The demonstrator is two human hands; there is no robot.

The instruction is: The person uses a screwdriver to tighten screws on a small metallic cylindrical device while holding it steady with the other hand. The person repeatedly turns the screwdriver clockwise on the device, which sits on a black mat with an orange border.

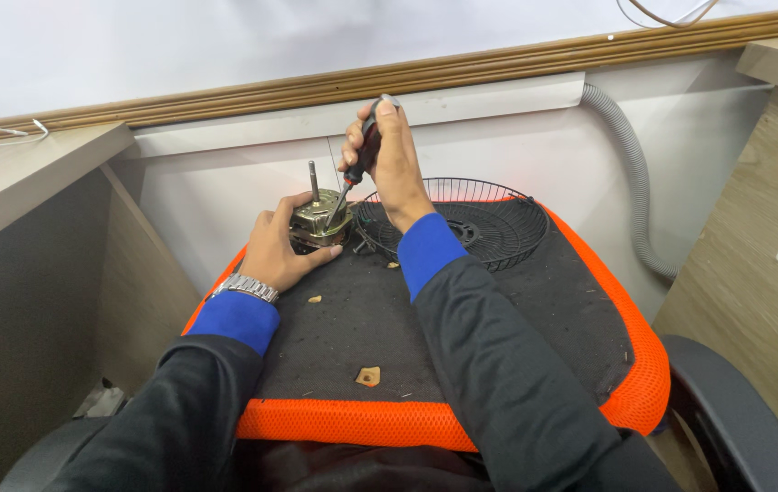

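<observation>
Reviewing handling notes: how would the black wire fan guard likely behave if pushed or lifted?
The wire fan guard looks light for its size, being thin open wire. It probably flexes slightly. Lying flat on the orange-rimmed seat, it seems unlikely to tip, though its wires may snag the rough fabric.

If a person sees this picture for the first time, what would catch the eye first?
Probably the bright orange rim of the chair seat in the middle, serving as a work surface. At its far left, the left hand steadies a small metal motor while the right hand holds a screwdriver down onto it. A black wire fan guard lies beside them.
</observation>
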